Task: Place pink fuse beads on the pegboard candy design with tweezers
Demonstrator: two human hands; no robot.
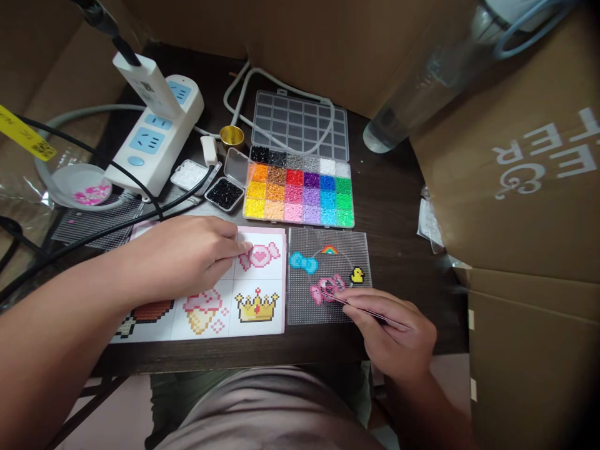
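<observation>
Desk [398, 206]: tweezers [360, 308] in right-hand grip [398, 337].

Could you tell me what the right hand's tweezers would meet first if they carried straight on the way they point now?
The right hand aims its tweezers up and left across the pegboard. Their tip is already at the pink bead candy; beyond it, probably the blue bow.

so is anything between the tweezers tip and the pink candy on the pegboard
Nothing visible. The right hand holds the tweezers, and their tip lies right at the pink candy on the pegboard. The blue bow and yellow duck sit off to the sides.
</observation>
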